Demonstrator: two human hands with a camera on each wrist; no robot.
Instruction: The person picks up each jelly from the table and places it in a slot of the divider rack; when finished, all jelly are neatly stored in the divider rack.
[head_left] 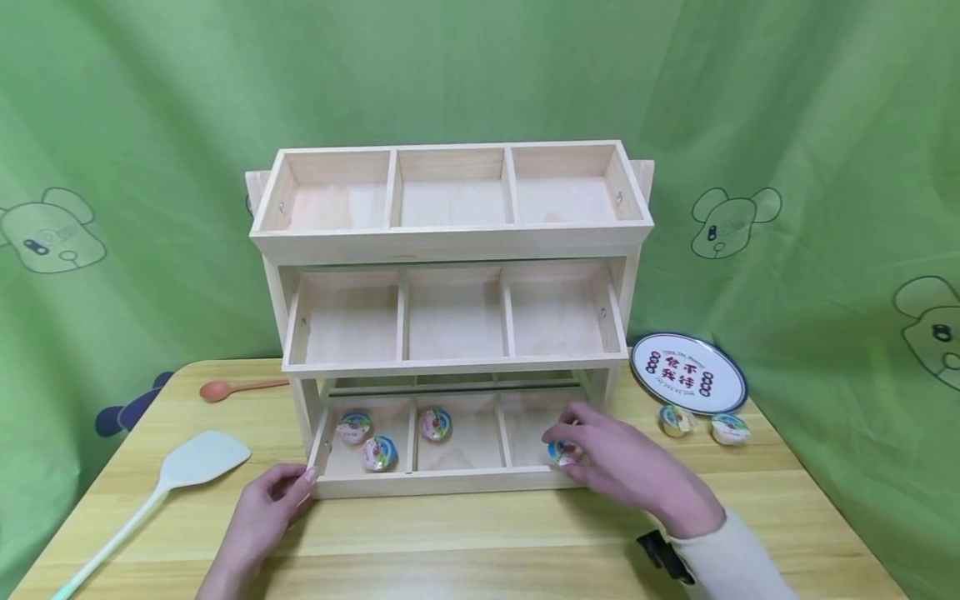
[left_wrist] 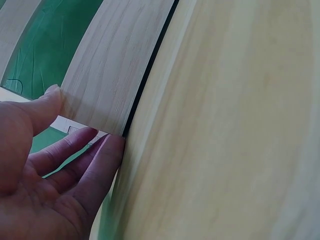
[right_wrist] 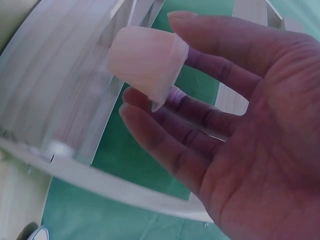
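Observation:
My left hand point(head_left: 266, 517) grips the left front corner of the bottom tray point(head_left: 442, 485) of a three-tier wooden rack, thumb on its front board point(left_wrist: 107, 75) and fingers at its end. Over that tray's right compartment, my right hand point(head_left: 622, 458) holds a small jelly cup point(right_wrist: 145, 62) near its thumb and fingertips. Its printed lid faces the fingers. Two jelly cups, one a pink-lidded cup point(head_left: 354, 427) and the other a blue-rimmed cup point(head_left: 379, 453), lie in the left compartment. Another jelly cup point(head_left: 435, 424) sits in the middle one.
The rack's top tray point(head_left: 450, 246) and middle tray point(head_left: 457, 367) rise behind. A white plate point(head_left: 686, 375) stands at right, with two jelly cups, a yellowish one point(head_left: 677, 420) and a pale one point(head_left: 730, 429), before it. At left lie a pale spatula point(head_left: 202, 458) and an orange spoon point(head_left: 217, 391).

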